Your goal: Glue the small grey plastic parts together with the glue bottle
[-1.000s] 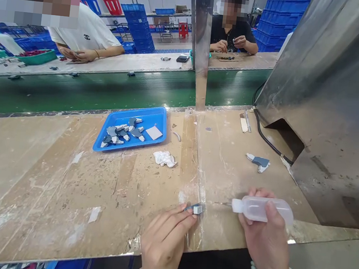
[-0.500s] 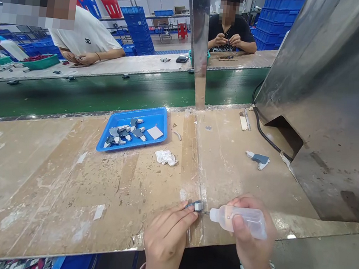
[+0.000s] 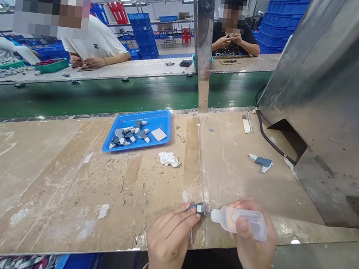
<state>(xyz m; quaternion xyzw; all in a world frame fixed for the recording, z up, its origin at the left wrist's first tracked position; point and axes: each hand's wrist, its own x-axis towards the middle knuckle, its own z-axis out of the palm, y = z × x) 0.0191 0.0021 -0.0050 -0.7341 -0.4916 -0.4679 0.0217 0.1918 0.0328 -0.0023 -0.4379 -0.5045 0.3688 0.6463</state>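
Near the table's front edge, my left hand point(image 3: 170, 240) is closed on a small grey and white plastic part point(image 3: 199, 208), its fingertips pressing the part at the tabletop. My right hand point(image 3: 257, 237) grips a translucent squeeze bottle point(image 3: 244, 221), laid over sideways with its thin nozzle pointing left. The nozzle tip is at the right end of the part; whether it touches cannot be made out. Another grey and white part point(image 3: 261, 161) lies farther back on the right.
A blue tray point(image 3: 109, 147) holds several similar parts and a pale square piece. A crumpled white tissue point(image 3: 168, 159) lies before it. A metal housing point(image 3: 337, 125) with a black cable point(image 3: 267, 137) stands right. Beyond a green conveyor belt point(image 3: 139, 91), co-workers sit.
The camera view has shifted slightly, moving the scene a little right and down. My hands keep the same hold on the part and bottle, with the nozzle still at the part's end.
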